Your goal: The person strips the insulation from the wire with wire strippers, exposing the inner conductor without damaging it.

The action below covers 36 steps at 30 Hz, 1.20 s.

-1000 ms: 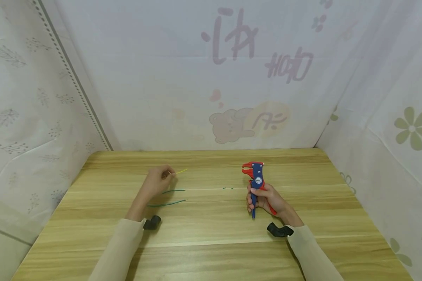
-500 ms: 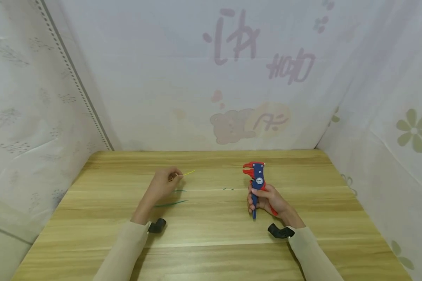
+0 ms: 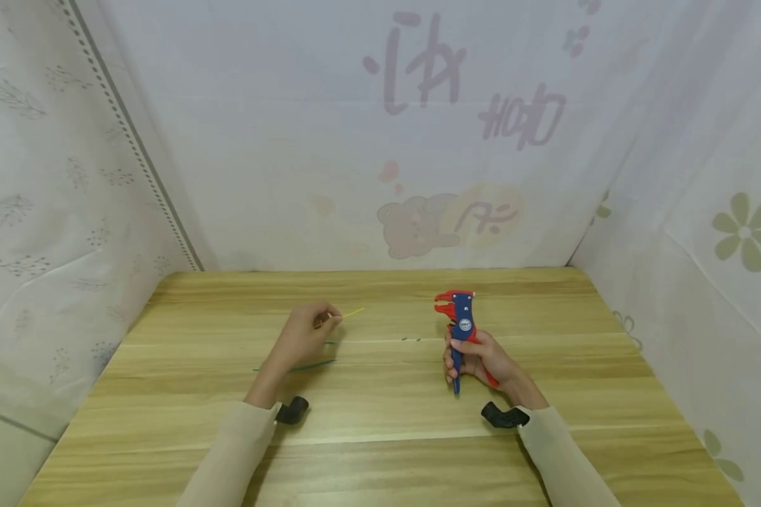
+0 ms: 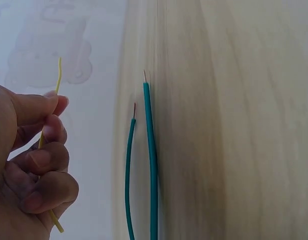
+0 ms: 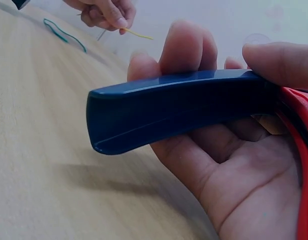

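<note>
My left hand (image 3: pixel 304 334) pinches a thin yellow wire (image 3: pixel 353 313) above the wooden table (image 3: pixel 380 422), its free end pointing right; the left wrist view shows the yellow wire (image 4: pixel 57 80) running between my curled fingers (image 4: pixel 41 160). Two green wires (image 4: pixel 144 165) lie side by side on the table beside that hand, bare tips showing. My right hand (image 3: pixel 482 360) grips a red and blue wire stripper (image 3: pixel 459 320) upright, head up. In the right wrist view my fingers (image 5: pixel 194 55) wrap the blue handle (image 5: pixel 174 112), with the red handle (image 5: pixel 301 150) against my palm.
Tiny green bits (image 3: pixel 411 339) lie on the table between the hands. A patterned white curtain (image 3: pixel 355 141) encloses the table at the back and on both sides. Black camera mounts (image 3: pixel 504 415) sit at both wrists.
My left hand has moved to the right with the yellow wire, passing over the green wires. The right hand with the stripper has stayed in place.
</note>
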Each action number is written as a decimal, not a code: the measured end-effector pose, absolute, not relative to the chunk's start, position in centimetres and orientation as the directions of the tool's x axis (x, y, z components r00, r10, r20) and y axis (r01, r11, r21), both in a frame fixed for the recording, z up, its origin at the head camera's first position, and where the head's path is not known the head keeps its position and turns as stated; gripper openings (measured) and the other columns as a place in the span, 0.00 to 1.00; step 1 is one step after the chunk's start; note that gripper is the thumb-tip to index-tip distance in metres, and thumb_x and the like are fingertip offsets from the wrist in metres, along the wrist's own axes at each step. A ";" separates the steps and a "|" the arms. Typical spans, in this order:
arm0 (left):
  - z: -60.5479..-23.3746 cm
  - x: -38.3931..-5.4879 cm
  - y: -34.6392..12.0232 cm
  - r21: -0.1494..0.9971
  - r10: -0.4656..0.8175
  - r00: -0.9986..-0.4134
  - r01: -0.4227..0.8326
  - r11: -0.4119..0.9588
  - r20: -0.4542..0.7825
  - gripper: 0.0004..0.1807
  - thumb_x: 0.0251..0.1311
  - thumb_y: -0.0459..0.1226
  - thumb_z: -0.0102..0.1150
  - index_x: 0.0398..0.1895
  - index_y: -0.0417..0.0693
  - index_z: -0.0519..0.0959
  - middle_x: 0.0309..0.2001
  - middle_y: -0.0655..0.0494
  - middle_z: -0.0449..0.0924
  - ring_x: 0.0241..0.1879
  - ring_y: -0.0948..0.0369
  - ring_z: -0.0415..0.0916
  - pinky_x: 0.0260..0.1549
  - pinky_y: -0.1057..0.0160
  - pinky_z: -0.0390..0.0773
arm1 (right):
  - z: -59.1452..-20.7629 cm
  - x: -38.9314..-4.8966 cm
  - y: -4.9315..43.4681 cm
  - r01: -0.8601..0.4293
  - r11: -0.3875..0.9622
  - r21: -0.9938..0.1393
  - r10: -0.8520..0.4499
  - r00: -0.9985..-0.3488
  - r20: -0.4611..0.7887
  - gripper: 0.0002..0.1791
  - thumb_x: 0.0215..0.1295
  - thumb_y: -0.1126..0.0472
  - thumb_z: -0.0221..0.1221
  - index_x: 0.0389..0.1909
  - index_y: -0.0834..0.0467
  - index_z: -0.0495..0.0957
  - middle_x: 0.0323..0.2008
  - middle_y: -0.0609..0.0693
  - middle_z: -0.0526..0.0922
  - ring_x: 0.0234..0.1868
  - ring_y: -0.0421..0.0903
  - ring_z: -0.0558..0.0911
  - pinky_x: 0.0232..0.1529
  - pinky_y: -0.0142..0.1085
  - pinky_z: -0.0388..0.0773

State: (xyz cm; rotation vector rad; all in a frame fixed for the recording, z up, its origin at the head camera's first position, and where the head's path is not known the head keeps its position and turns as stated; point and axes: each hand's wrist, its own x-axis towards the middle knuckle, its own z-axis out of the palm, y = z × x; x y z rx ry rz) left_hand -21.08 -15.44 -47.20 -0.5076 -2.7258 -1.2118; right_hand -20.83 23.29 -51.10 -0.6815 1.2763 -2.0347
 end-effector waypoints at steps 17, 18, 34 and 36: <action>-46.6 -20.5 -13.9 0.703 0.305 -0.914 0.403 0.587 0.269 0.06 0.71 0.36 0.61 0.41 0.43 0.84 0.24 0.55 0.78 0.22 0.65 0.65 0.25 0.69 0.68 | -51.0 -20.6 22.5 0.225 -0.302 -0.926 -0.750 -0.656 0.085 0.10 0.83 0.64 0.41 0.53 0.68 0.62 0.35 0.51 0.85 0.31 0.44 0.85 0.43 0.43 0.87; -46.6 -20.5 -13.7 0.703 0.306 -0.914 0.402 0.587 0.268 0.06 0.71 0.37 0.62 0.41 0.44 0.84 0.24 0.56 0.78 0.23 0.65 0.65 0.26 0.69 0.69 | -51.0 -20.6 22.5 0.223 -0.300 -0.928 -0.750 -0.656 0.084 0.10 0.83 0.64 0.42 0.53 0.68 0.62 0.35 0.51 0.85 0.31 0.44 0.85 0.43 0.43 0.87; -46.6 -19.8 -12.0 0.750 0.317 -0.921 0.373 0.546 0.227 0.09 0.73 0.41 0.60 0.41 0.45 0.84 0.18 0.61 0.65 0.17 0.70 0.54 0.19 0.69 0.59 | -50.5 -20.2 21.7 0.249 -0.287 -0.925 -0.767 -0.638 0.066 0.09 0.82 0.67 0.40 0.52 0.68 0.63 0.34 0.52 0.84 0.31 0.45 0.85 0.42 0.43 0.87; -46.5 -19.6 -12.0 0.750 0.311 -0.923 0.370 0.549 0.227 0.09 0.73 0.41 0.61 0.41 0.46 0.84 0.19 0.61 0.65 0.16 0.70 0.54 0.19 0.69 0.59 | -50.6 -20.2 21.3 0.245 -0.285 -0.927 -0.774 -0.629 0.072 0.09 0.82 0.67 0.40 0.52 0.69 0.63 0.34 0.51 0.84 0.31 0.45 0.85 0.42 0.43 0.87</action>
